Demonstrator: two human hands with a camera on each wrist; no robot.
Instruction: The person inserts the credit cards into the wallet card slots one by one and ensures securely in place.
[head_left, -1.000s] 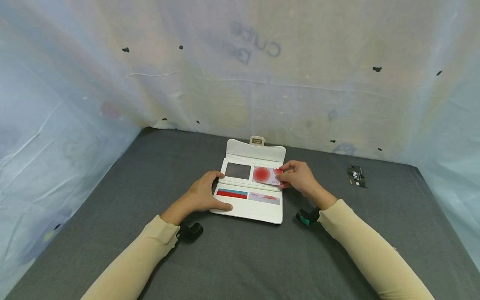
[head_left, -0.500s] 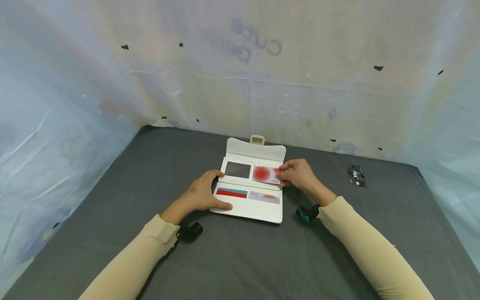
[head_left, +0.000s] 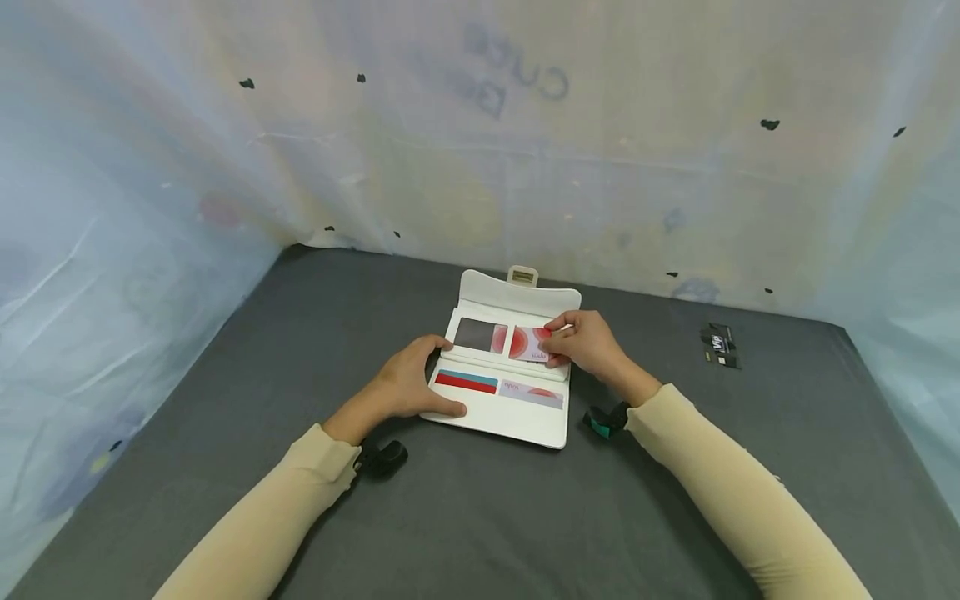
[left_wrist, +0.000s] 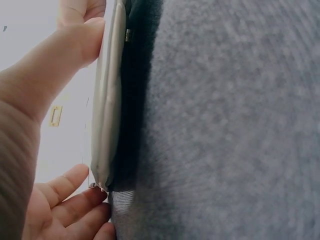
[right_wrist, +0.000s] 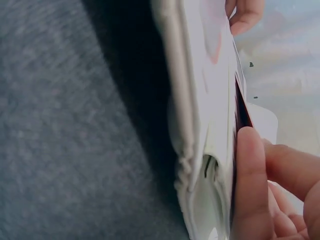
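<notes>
here, grey felt table (head_left: 480, 517) meets pale sheeting (head_left: 225, 150).

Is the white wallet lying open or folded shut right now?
Open: the white wallet lies spread flat, flap back, card slots showing; right hand pinches a red card.

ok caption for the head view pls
Left hand steadies an open white wallet while right hand pinches a red-patterned card.
</notes>
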